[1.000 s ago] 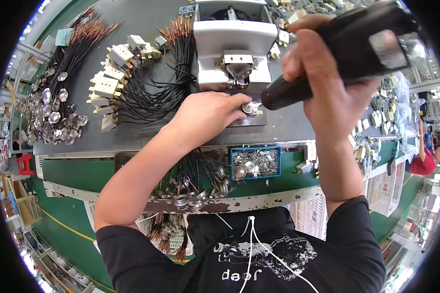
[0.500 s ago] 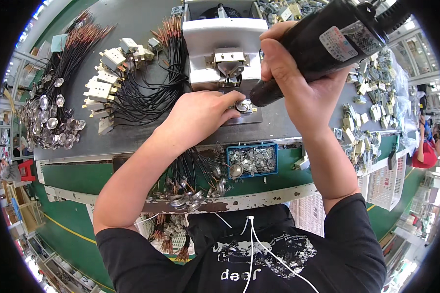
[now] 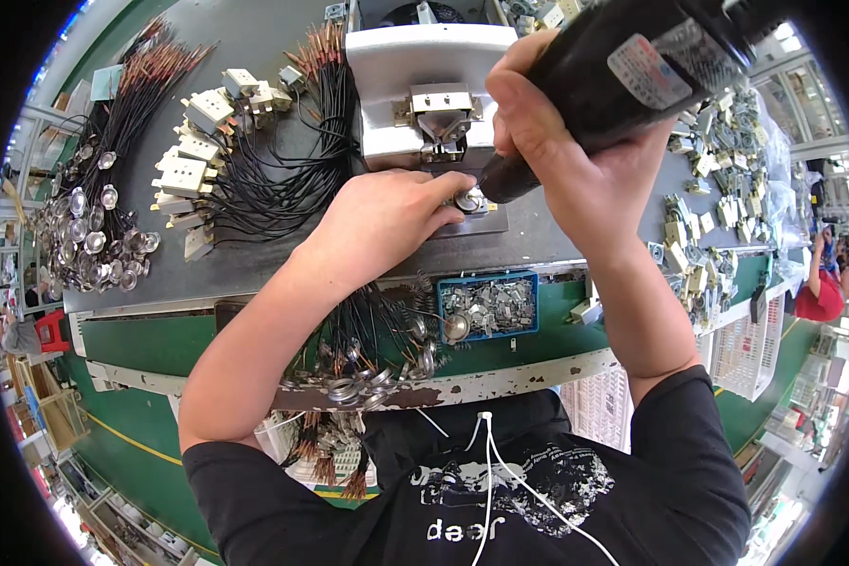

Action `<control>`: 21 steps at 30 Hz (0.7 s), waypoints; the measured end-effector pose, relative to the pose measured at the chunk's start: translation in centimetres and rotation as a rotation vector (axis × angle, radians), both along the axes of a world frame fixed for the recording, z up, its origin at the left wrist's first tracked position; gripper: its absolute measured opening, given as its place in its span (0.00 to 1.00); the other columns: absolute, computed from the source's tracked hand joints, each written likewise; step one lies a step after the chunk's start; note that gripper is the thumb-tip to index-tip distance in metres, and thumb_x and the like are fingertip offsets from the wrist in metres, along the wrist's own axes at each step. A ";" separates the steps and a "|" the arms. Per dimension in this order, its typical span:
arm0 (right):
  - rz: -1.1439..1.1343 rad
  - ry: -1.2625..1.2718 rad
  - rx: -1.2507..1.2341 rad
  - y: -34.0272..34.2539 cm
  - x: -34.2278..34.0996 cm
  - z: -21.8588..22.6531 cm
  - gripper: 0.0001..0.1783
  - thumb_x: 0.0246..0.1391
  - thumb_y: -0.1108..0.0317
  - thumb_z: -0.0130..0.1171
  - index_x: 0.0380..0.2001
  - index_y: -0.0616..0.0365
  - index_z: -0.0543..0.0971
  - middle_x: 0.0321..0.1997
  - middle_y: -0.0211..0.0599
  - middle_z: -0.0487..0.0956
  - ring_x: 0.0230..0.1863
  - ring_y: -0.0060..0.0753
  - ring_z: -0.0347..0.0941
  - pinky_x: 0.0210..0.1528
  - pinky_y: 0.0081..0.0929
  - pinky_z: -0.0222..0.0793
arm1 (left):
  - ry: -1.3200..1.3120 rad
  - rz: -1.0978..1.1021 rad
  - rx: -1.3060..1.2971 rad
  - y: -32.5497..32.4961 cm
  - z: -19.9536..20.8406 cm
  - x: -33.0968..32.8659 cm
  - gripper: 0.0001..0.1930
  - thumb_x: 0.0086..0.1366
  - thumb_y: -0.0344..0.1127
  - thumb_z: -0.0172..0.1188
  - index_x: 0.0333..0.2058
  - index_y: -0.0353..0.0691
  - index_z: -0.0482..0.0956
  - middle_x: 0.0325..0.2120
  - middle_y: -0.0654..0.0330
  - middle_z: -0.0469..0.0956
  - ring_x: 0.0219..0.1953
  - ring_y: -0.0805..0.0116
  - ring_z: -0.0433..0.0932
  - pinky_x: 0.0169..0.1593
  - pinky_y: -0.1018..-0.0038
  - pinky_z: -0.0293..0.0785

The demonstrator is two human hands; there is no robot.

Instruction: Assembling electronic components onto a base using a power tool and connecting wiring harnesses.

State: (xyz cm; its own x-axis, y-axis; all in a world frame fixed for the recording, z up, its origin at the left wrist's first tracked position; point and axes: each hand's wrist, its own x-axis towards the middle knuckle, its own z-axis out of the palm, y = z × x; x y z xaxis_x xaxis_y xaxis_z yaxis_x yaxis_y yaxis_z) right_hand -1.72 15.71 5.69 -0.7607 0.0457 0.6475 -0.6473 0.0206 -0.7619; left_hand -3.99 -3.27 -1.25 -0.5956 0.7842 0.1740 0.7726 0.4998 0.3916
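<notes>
Both bare hands meet over the middle of the workbench.

The left hand (image 3: 387, 222) lies palm down, forearm running in from the lower left, fingers bunched and pressed at their tips. The right hand (image 3: 575, 156) is raised, wrist bent, fingers curled tight in a fist grip.

- A grey worktop (image 3: 255, 269) spans the view, its near edge (image 3: 500, 382) green with chipped white paint.
- The floor (image 3: 137, 476) is green with a yellow line (image 3: 132, 441).
- Wooden crates (image 3: 42, 410) stand at lower left.
- A white basket (image 3: 740, 349) hangs at the right.
- Daylight glares at upper right.
</notes>
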 end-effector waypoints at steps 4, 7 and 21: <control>-0.013 0.036 0.030 0.1 0.3 -0.4 0.06 0.59 0.82 0.66 0.38 0.68 0.79 0.37 0.37 0.82 0.27 0.21 0.77 0.29 0.18 0.72 | 0.018 -0.015 0.010 0.1 0.1 0.0 0.16 0.70 0.45 0.60 0.52 0.48 0.78 0.31 0.58 0.83 0.38 0.55 0.84 0.39 0.61 0.80; -0.048 0.008 0.027 0.0 0.4 -0.5 0.06 0.59 0.83 0.66 0.37 0.68 0.79 0.37 0.37 0.82 0.27 0.21 0.77 0.28 0.18 0.72 | 0.018 -0.025 0.000 0.1 0.0 -0.1 0.16 0.69 0.44 0.60 0.52 0.47 0.78 0.31 0.58 0.83 0.37 0.55 0.84 0.39 0.61 0.80; -0.069 -0.153 -0.094 0.1 2.2 1.3 0.09 0.65 0.75 0.59 0.45 0.69 0.77 0.35 0.39 0.82 0.26 0.23 0.75 0.31 0.21 0.73 | 0.276 0.029 -0.058 0.3 0.3 1.2 0.21 0.65 0.43 0.64 0.56 0.47 0.77 0.34 0.62 0.78 0.39 0.62 0.80 0.43 0.64 0.75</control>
